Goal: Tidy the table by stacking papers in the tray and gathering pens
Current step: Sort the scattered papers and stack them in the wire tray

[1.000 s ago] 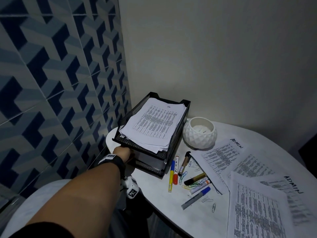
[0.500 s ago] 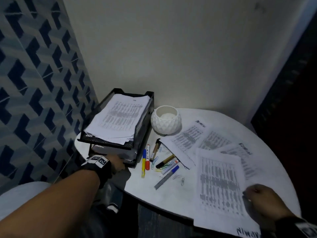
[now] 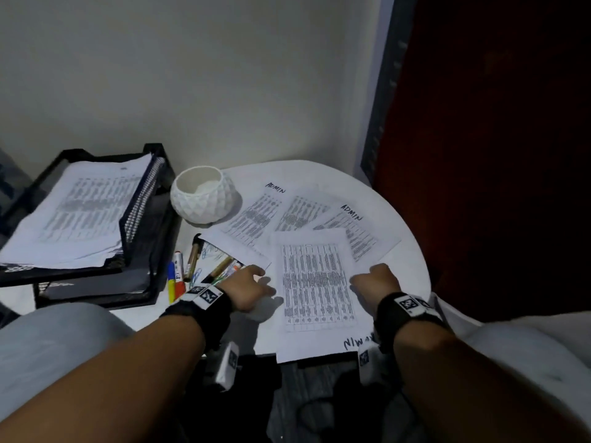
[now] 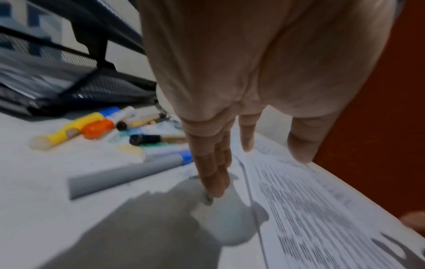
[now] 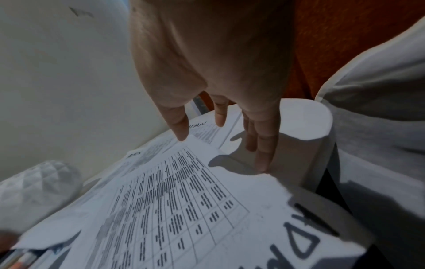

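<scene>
A printed sheet marked ADMIN lies nearest me on the round white table, its near end hanging over the edge. My left hand is at its left edge, fingers straight, tips touching the table beside the sheet. My right hand is at the right edge, fingers straight and touching the tabletop by the paper. Neither hand holds anything. Several pens and markers lie left of my left hand, among them a grey marker. The black mesh tray holds a paper stack.
A white faceted pot stands between the tray and three more printed sheets fanned across the back of the table. Coloured paper clips lie among the pens. A wall runs behind, and a dark red door is on the right.
My left hand has left the tray's front and moved right to the nearest sheet's left edge. My right hand has come up along its right edge. The head view swung right.
</scene>
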Tool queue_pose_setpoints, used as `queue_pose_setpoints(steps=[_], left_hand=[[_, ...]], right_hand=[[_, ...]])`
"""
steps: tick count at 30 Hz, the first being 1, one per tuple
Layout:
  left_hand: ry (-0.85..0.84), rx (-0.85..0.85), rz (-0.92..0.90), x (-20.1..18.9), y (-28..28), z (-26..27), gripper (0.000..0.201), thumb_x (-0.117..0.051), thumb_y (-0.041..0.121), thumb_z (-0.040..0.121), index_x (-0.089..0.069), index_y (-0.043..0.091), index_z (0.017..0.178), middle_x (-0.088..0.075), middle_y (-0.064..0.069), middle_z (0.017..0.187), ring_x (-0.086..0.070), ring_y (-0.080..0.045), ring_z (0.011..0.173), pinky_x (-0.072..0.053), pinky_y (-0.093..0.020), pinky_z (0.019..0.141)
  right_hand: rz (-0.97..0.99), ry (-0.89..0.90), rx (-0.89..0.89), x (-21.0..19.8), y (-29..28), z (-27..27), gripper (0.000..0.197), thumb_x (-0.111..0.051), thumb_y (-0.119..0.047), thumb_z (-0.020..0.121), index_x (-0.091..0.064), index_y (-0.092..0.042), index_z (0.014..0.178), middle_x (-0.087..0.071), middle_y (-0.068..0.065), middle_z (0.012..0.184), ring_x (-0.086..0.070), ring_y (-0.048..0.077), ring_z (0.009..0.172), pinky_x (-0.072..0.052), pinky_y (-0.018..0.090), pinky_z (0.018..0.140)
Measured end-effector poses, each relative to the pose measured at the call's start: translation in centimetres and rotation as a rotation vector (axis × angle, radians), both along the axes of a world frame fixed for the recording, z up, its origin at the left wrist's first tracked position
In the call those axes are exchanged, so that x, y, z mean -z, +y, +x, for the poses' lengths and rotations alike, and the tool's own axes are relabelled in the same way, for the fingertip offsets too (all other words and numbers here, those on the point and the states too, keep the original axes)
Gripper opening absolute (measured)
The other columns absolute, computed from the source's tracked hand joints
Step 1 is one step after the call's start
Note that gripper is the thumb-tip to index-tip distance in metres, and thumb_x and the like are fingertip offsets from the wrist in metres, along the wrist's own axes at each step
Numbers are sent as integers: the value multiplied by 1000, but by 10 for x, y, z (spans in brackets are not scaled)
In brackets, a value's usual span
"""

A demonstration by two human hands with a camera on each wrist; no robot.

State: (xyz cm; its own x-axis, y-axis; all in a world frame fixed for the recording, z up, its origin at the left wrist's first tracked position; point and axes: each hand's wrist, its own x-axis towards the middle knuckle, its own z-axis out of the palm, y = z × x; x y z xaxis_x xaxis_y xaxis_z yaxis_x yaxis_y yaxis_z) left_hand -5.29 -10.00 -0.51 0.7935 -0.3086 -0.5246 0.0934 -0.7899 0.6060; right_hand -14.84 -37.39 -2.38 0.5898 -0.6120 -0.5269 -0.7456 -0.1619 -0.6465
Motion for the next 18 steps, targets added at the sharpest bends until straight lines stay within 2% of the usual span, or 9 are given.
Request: queue_pose_setpoints(steps=[2,5,8,10,12,14,16,17,18], left_hand=[[71,40,3,12,-17,-2,71,-74,40,83,-42,15,141,-63,-8,129,-66,-26,107,-54,-34,87],[47,34,-8,23,-37,-6,72,-75,32,84,-36,11,141,-68,-4,105,-65,-20,93,-49,-28,70],[-59,-60,-26,33,-43,-10,91,-81,20,70,-29,12,144,-64,-2,87,-64,-18,75,-52,-29,64],[-87,-88,-66,42,-40,-6,104,-76,11,66,-15,20,150,-69,-9,79,-65,-22,62,-55,-34,54],[-103,-164,-133,47,-31,5,110,-72,6,68,-8,33,153,-73,-23,92,-66,-30,55,-51,-34,44],[-138,-217,-161,44,-24,13,100,-73,11,70,-20,26,154,-72,-25,107,-64,-26,51,-48,-30,45],[-135,-248,-164,31,-17,16,51,-72,12,77,-57,6,124,-74,-15,75,-59,-21,41,-46,-27,43],[-129,-275,-161,22,-13,16,20,-71,11,80,-66,3,98,-70,-11,60,-58,-21,39,-46,-26,41],[-141,-306,-175,17,-8,20,7,-71,10,82,-68,5,80,-67,-9,53,-58,-22,39,-48,-28,42]], right_hand=[[26,17,-33,5,3,2,89,-73,-27,76,-35,-10,155,-58,18,133,-64,37,109,-56,39,82],[111,25,-78,20,7,6,103,-71,-30,68,-23,-20,158,-56,11,105,-56,29,78,-55,36,55],[134,15,-100,30,8,13,103,-70,-29,71,-16,-22,158,-57,11,100,-53,26,74,-45,28,51],[89,12,-123,32,7,19,103,-68,-35,68,-20,-16,158,-61,10,107,-58,27,84,-48,30,64],[2,-3,-68,25,1,25,94,-66,-37,71,-33,-14,156,-63,14,127,-64,32,110,-54,38,90],[-168,2,-34,17,-7,29,77,-65,-34,83,-42,-16,154,-49,14,151,-51,38,136,-47,47,110],[-347,36,-163,15,-11,32,71,-61,-36,92,-38,-22,158,-28,7,168,-28,35,153,-34,56,119],[-409,58,-285,18,-10,33,72,-59,-36,96,-31,-25,161,-15,2,173,-15,32,158,-26,59,122],[-428,83,-409,22,-8,35,74,-57,-38,98,-24,-28,164,-4,-3,176,-4,29,161,-19,60,125]])
